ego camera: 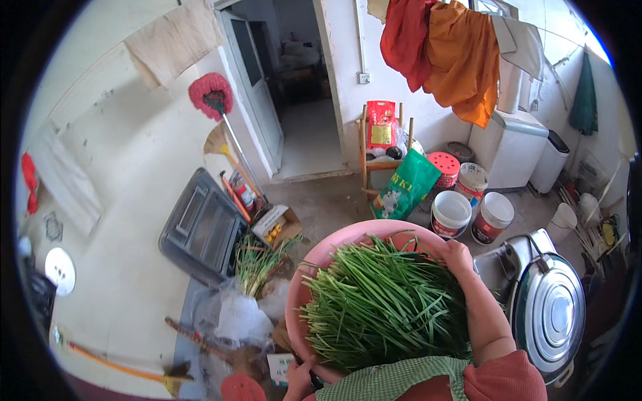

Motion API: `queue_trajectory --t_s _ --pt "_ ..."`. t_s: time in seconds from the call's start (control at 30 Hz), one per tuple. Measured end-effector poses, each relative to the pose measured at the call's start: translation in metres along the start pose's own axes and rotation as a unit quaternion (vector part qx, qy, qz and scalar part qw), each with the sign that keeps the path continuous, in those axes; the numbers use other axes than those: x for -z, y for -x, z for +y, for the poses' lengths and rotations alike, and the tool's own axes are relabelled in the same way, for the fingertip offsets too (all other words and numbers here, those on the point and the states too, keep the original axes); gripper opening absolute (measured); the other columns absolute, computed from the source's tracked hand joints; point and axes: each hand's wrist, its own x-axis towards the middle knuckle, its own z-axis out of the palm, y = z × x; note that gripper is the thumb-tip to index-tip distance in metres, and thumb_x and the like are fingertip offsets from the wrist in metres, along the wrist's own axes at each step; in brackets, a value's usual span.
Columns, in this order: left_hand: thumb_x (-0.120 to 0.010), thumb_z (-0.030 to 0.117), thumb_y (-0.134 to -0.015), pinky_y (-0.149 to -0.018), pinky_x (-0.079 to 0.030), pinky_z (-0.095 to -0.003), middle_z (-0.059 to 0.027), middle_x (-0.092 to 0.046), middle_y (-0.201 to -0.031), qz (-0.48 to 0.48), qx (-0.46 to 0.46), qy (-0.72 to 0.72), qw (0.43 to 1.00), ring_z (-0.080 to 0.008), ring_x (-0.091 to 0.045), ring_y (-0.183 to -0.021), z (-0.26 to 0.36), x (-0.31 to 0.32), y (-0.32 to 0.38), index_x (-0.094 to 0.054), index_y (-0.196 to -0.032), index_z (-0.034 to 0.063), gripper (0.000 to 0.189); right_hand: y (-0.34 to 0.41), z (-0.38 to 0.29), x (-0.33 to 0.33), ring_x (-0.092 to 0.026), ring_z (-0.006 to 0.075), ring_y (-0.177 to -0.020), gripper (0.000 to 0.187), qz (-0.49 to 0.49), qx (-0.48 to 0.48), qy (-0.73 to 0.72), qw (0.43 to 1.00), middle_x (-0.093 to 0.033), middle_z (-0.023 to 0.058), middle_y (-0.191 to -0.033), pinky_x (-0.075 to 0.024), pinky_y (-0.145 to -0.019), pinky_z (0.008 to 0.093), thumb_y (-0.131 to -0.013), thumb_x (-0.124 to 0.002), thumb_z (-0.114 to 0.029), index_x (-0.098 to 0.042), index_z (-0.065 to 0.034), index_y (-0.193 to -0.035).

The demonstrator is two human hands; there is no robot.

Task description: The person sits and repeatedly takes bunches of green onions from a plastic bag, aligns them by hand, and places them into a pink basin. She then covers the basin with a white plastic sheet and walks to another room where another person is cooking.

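Observation:
A large pink plastic basin (pixel 296 301), heaped with long green leafy stalks (pixel 381 301) that look like garlic chives, is in front of my body, close against my green checked apron (pixel 401 378). My right hand (pixel 455 258) grips the basin's rim at the far right side. At the near left rim is my left hand (pixel 301 376), its fingers closed around a dark handle-like thing beside the basin; part of it is hidden, so what it is cannot be told.
White buckets (pixel 450 213) and a green bag (pixel 406 185) stand beyond the basin. A lidded metal pan (pixel 551 311) is at the right. Plastic bags (pixel 235 321), a grey plastic bin (pixel 200 225) and a cardboard box (pixel 286 225) lie left. A doorway (pixel 311 135) opens ahead.

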Motion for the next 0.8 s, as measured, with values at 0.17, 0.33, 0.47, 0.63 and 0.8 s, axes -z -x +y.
queue_trajectory --t_s 0.17,0.33,0.47,0.63,0.8 --pt "-0.066 0.005 -0.087 -0.062 -0.051 -0.0336 -0.0094 -0.066 -0.089 -0.061 -0.037 0.052 0.996 -0.0194 -0.062 -0.072 0.107 -0.052 -0.127 -0.061 -0.105 -0.0026 0.02 -0.115 -0.061 -0.018 -0.065 0.0397 -0.092 0.039 0.027 -0.038 -0.005 0.999 -0.068 0.0225 -0.093 -0.051 -0.079 0.0474 -0.081 -0.068 -0.042 -0.069 -0.0057 -0.094" --pt "-0.066 0.007 -0.086 -0.067 -0.053 -0.0357 -0.0098 -0.067 -0.091 -0.088 0.001 0.0 0.996 -0.0217 -0.064 -0.074 0.184 -0.082 -0.24 -0.062 -0.105 -0.0032 0.022 -0.22 -0.099 -0.057 -0.065 0.0406 -0.09 0.04 0.039 -0.051 -0.001 0.998 -0.067 0.0238 -0.091 -0.0503 -0.076 0.0483 -0.082 -0.068 -0.043 -0.069 -0.0052 -0.093" --pt "-0.067 0.008 -0.086 -0.071 -0.054 -0.0379 -0.0106 -0.067 -0.093 -0.064 0.011 0.022 0.998 -0.024 -0.065 -0.078 0.231 -0.127 -0.356 -0.062 -0.107 -0.0034 0.025 -0.34 -0.133 -0.124 -0.064 0.0421 -0.088 0.038 0.03 -0.037 0.0 0.999 -0.067 0.0228 -0.087 -0.0493 -0.075 0.0491 -0.083 -0.066 -0.041 -0.065 -0.0039 -0.088" --pt "-0.064 0.003 -0.087 -0.076 -0.053 -0.0397 -0.0118 -0.067 -0.097 -0.017 0.015 0.065 0.998 -0.0265 -0.065 -0.085 0.289 -0.171 -0.468 -0.061 -0.11 -0.0052 0.025 -0.504 -0.195 -0.191 -0.064 0.0407 -0.088 0.038 0.015 0.008 -0.019 1.0 -0.067 0.0222 -0.089 -0.0498 -0.074 0.0478 -0.082 -0.067 -0.042 -0.065 -0.0048 -0.091" --pt "-0.063 0.003 -0.085 -0.081 -0.054 -0.0411 -0.0179 -0.065 -0.112 0.02 0.044 0.077 0.996 -0.0317 -0.066 -0.093 0.344 -0.186 -0.573 -0.051 -0.125 -0.0072 0.043 -0.639 -0.279 -0.246 -0.063 0.0403 -0.09 0.035 -0.04 0.046 -0.01 0.998 -0.067 0.0204 -0.09 -0.0493 -0.077 0.0493 -0.083 -0.065 -0.039 -0.064 -0.0045 -0.088"
